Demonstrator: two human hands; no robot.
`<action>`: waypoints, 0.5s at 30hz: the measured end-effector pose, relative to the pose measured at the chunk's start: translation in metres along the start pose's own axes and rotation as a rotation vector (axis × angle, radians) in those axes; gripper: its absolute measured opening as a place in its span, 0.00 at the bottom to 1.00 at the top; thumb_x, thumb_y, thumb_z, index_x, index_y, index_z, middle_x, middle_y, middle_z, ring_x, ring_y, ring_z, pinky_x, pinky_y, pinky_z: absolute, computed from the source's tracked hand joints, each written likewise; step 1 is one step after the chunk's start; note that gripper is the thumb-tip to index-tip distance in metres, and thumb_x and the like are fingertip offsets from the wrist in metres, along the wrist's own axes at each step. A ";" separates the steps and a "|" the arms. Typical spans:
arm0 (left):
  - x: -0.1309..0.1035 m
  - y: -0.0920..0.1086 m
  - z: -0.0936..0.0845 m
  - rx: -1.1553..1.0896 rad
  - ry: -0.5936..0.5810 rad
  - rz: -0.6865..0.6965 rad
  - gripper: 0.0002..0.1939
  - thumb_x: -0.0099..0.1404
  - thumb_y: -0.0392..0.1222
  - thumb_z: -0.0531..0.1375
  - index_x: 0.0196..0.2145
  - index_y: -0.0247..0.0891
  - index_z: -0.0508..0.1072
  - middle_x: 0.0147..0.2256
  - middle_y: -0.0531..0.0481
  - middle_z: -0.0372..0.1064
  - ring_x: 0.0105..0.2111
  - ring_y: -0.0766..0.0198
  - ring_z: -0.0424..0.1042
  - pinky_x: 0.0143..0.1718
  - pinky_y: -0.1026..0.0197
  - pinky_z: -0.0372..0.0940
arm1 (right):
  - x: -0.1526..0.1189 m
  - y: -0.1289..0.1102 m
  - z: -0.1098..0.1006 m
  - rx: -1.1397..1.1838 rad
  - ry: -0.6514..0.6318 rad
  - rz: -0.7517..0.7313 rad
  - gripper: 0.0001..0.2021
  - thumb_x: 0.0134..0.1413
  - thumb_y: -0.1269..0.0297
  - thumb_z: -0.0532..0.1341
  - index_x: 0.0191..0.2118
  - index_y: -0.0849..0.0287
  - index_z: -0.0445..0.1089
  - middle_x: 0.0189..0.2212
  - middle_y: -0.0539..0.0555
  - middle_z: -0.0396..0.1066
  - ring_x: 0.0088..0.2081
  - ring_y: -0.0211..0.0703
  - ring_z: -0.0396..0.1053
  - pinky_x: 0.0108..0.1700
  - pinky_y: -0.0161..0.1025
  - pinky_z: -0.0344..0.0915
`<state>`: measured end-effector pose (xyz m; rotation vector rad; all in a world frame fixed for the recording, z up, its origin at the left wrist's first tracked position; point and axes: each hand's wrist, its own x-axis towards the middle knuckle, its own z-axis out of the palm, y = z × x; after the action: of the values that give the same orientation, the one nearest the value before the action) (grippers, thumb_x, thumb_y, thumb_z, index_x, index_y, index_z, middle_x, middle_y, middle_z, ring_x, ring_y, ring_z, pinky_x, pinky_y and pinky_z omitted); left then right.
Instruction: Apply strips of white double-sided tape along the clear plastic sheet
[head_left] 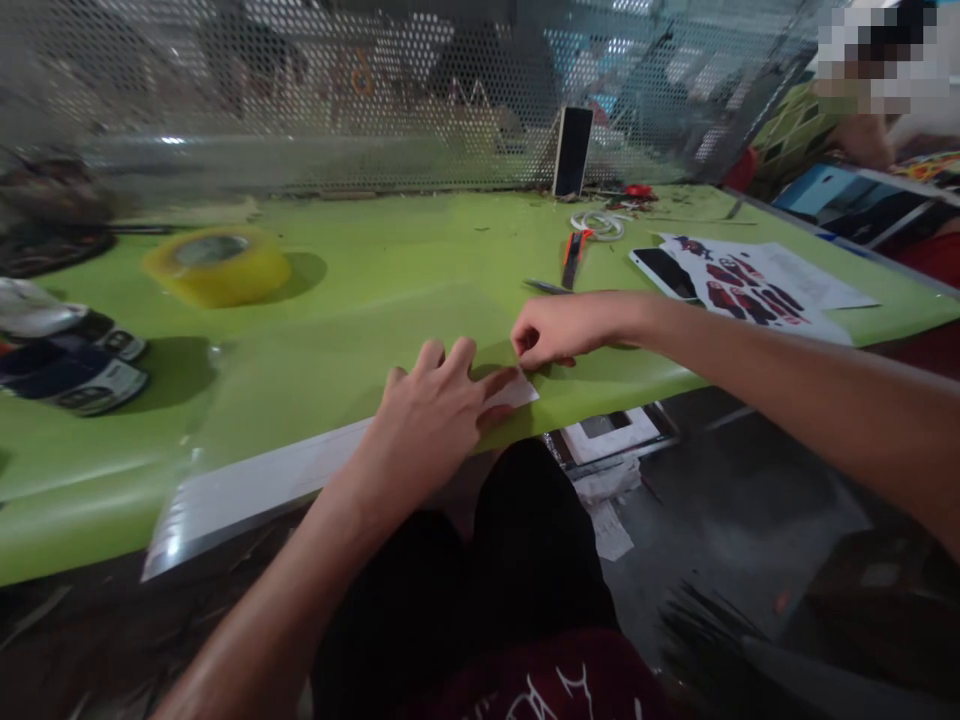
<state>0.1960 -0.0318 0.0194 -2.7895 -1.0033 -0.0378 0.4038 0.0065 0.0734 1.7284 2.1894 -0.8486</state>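
A long white paper strip [285, 462] lies along the table's front edge, with a clear plastic sheet [300, 360] spread over the table behind it. My left hand [439, 415] rests on the strip near its right end, palm down and fingers spread. Just beyond that end, my right hand [559, 328] is closed, its fingertips pinched together at the strip's tip. Whatever those fingertips hold is too small to make out. An orange-handled utility knife [575, 258] lies behind the right hand, and a thin dark tool [547, 287] shows beside it.
A yellow tape roll [259, 278] and dark bottles [79, 378] stand at left on the green table [390, 240]. A phone [572, 150] leans upright before a perforated metal screen [330, 90]. A white cable [600, 225], another phone [664, 272] and printed sheets [817, 280] lie at right. A person [862, 140] sits beyond.
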 end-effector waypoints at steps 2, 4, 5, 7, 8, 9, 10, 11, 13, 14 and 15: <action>0.006 -0.005 0.000 -0.024 -0.006 0.054 0.24 0.76 0.58 0.46 0.65 0.55 0.61 0.47 0.41 0.61 0.46 0.46 0.62 0.36 0.52 0.67 | -0.002 0.003 0.000 0.008 -0.001 -0.014 0.05 0.54 0.70 0.61 0.29 0.61 0.74 0.20 0.50 0.69 0.21 0.37 0.64 0.26 0.39 0.55; 0.011 -0.009 0.000 -0.053 -0.006 0.089 0.26 0.76 0.61 0.44 0.65 0.55 0.61 0.48 0.42 0.62 0.47 0.47 0.62 0.38 0.52 0.67 | -0.004 0.007 0.000 0.016 0.001 -0.031 0.05 0.54 0.69 0.61 0.29 0.61 0.73 0.22 0.51 0.71 0.21 0.37 0.65 0.26 0.38 0.56; 0.012 -0.010 0.000 -0.067 -0.007 0.097 0.26 0.76 0.61 0.43 0.65 0.54 0.61 0.49 0.43 0.63 0.47 0.48 0.63 0.39 0.53 0.66 | -0.004 0.008 0.000 0.020 0.001 -0.042 0.05 0.54 0.68 0.61 0.30 0.60 0.73 0.23 0.51 0.72 0.22 0.37 0.66 0.27 0.38 0.56; 0.014 -0.012 0.001 -0.090 -0.008 0.102 0.26 0.76 0.61 0.42 0.65 0.52 0.62 0.48 0.44 0.64 0.46 0.51 0.65 0.37 0.55 0.65 | -0.005 0.011 0.001 0.030 0.001 -0.066 0.04 0.53 0.69 0.61 0.30 0.61 0.72 0.25 0.51 0.73 0.22 0.36 0.67 0.27 0.37 0.57; 0.014 -0.012 0.001 -0.097 -0.009 0.102 0.26 0.77 0.60 0.42 0.64 0.52 0.62 0.48 0.45 0.65 0.44 0.52 0.66 0.36 0.56 0.65 | -0.006 0.011 0.001 0.033 -0.001 -0.076 0.03 0.53 0.69 0.61 0.30 0.61 0.72 0.25 0.51 0.73 0.22 0.35 0.67 0.28 0.37 0.57; 0.014 -0.012 0.001 -0.101 -0.010 0.100 0.26 0.77 0.61 0.41 0.64 0.52 0.62 0.48 0.45 0.65 0.43 0.54 0.68 0.35 0.57 0.64 | -0.006 0.012 0.002 0.035 -0.004 -0.082 0.03 0.53 0.70 0.61 0.30 0.61 0.71 0.25 0.51 0.73 0.22 0.35 0.67 0.28 0.37 0.58; 0.014 -0.012 0.002 -0.103 -0.009 0.097 0.26 0.77 0.61 0.41 0.65 0.53 0.61 0.47 0.46 0.65 0.41 0.55 0.68 0.33 0.57 0.63 | -0.006 0.012 0.002 0.037 -0.006 -0.084 0.03 0.53 0.70 0.61 0.30 0.61 0.71 0.24 0.50 0.73 0.22 0.35 0.67 0.28 0.37 0.58; 0.013 -0.013 0.002 -0.105 -0.009 0.094 0.27 0.77 0.61 0.40 0.65 0.54 0.61 0.47 0.46 0.65 0.40 0.56 0.69 0.32 0.57 0.62 | -0.006 0.012 0.002 0.039 -0.008 -0.084 0.03 0.53 0.70 0.61 0.30 0.61 0.70 0.24 0.50 0.72 0.22 0.35 0.67 0.28 0.37 0.58; 0.013 -0.013 0.002 -0.109 -0.011 0.093 0.27 0.76 0.62 0.40 0.65 0.54 0.61 0.48 0.46 0.65 0.40 0.56 0.70 0.31 0.57 0.60 | -0.005 0.011 0.002 0.041 -0.011 -0.077 0.04 0.54 0.70 0.60 0.29 0.61 0.70 0.22 0.49 0.71 0.22 0.35 0.67 0.28 0.37 0.58; 0.013 -0.013 0.001 -0.114 -0.016 0.098 0.27 0.76 0.62 0.40 0.64 0.54 0.61 0.48 0.47 0.65 0.40 0.56 0.70 0.31 0.58 0.60 | -0.005 0.011 0.001 0.042 -0.011 -0.074 0.04 0.54 0.70 0.60 0.29 0.60 0.70 0.21 0.49 0.70 0.22 0.35 0.67 0.28 0.37 0.58; 0.014 -0.014 0.001 -0.119 -0.024 0.104 0.27 0.76 0.62 0.39 0.64 0.54 0.62 0.48 0.47 0.66 0.40 0.56 0.71 0.31 0.58 0.60 | -0.005 0.010 0.001 0.042 -0.009 -0.072 0.05 0.54 0.70 0.60 0.28 0.60 0.70 0.20 0.49 0.70 0.22 0.35 0.67 0.29 0.37 0.58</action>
<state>0.1976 -0.0123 0.0219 -2.9523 -0.8875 -0.0526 0.4146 0.0031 0.0721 1.6696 2.2556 -0.9241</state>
